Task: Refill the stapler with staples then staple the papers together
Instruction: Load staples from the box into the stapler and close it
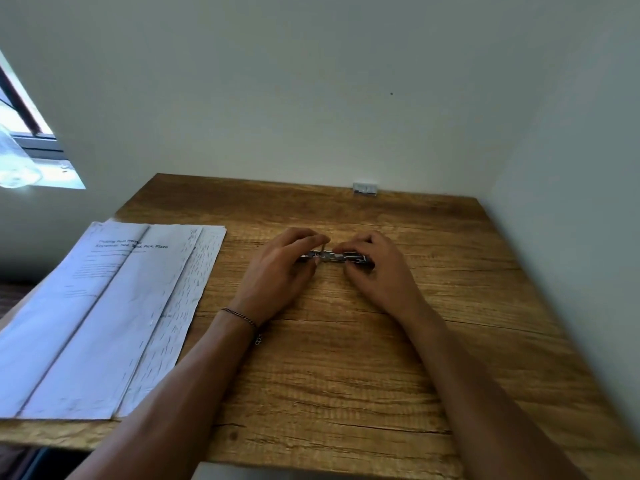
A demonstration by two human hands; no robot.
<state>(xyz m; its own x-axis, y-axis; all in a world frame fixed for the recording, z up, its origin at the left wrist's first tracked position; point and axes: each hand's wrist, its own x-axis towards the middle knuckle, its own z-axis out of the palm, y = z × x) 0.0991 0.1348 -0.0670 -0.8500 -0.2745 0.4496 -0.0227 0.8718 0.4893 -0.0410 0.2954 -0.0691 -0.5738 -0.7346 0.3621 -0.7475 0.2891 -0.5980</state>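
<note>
A small metal stapler (pixel 333 257) lies flat across the middle of the wooden table (pixel 346 375), laid out lengthwise from left to right. My left hand (pixel 280 271) grips its left end and my right hand (pixel 375 268) grips its right end; fingers hide both ends. A small block of staples (pixel 364 188) rests at the table's far edge against the wall. Several printed and handwritten papers (pixel 114 313) lie fanned out on the left part of the table.
White walls close in behind and to the right of the table. A window (pixel 24 143) shows at the far left. The papers overhang the table's left edge. Bare wood lies between my forearms and near the front edge.
</note>
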